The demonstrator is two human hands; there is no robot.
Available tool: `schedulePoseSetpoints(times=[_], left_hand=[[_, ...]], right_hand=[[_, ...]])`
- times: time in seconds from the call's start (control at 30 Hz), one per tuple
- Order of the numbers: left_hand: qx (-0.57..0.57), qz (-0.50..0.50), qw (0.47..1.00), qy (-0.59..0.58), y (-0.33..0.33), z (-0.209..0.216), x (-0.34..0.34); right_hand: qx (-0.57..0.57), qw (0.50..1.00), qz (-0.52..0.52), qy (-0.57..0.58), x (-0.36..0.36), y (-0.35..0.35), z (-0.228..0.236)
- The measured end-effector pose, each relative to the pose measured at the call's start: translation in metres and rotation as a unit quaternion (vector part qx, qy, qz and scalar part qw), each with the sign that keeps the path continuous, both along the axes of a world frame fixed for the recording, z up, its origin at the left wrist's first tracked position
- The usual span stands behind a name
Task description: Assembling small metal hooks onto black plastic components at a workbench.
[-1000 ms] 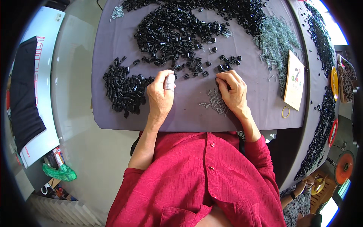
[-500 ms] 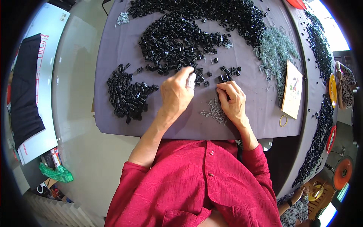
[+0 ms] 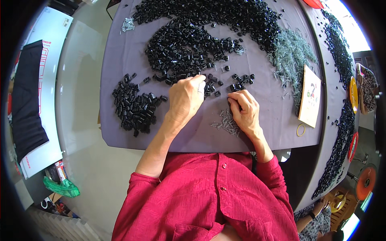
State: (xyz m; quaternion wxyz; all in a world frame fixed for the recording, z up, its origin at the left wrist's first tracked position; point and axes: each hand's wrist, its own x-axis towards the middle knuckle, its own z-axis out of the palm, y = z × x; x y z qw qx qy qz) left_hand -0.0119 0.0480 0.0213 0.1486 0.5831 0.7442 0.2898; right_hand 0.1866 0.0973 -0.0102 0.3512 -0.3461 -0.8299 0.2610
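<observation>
My left hand (image 3: 185, 96) is closed in a pinch at the near edge of a heap of small shiny black plastic pieces (image 3: 173, 48); what its fingertips hold, if anything, is hidden. Lower and to the right, my right hand (image 3: 246, 110) is curled, thumb against fingers, just above the cloth; its contents cannot be made out. Beside it lies a small scatter of thin greyish pins (image 3: 227, 123), nail- or screw-like. A few black pieces (image 3: 242, 81) sit just beyond the right hand. Another pile of black pieces (image 3: 134, 106) lies left of my left forearm.
A wide band of black pieces (image 3: 241, 16) covers the far side, meeting a large heap of pins (image 3: 293, 52). A card-like booklet (image 3: 309, 96) and a yellow ring-shaped band (image 3: 300, 129) lie at right. Beyond the table seam are more black pieces (image 3: 341, 136) and another person's arm (image 3: 317, 209).
My left hand has tilted and its fingertips have come down to the black heap's near edge. The right hand stays curled in nearly the same place. The whole view has shifted slightly.
</observation>
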Motion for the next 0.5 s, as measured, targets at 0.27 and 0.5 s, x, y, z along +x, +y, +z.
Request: schedulePoseSetpoints(times=[0.27,0.5], left_hand=[[0.009,-0.001,0.999,0.052,0.058,-0.016,0.007],[-0.036,0.023,0.995,0.092,0.066,-0.017,0.015]], right_hand=[[0.017,1.000,-0.003,0.008,-0.003,-0.001,-0.001],[0.009,1.000,-0.014,0.001,0.000,0.000,-0.003]])
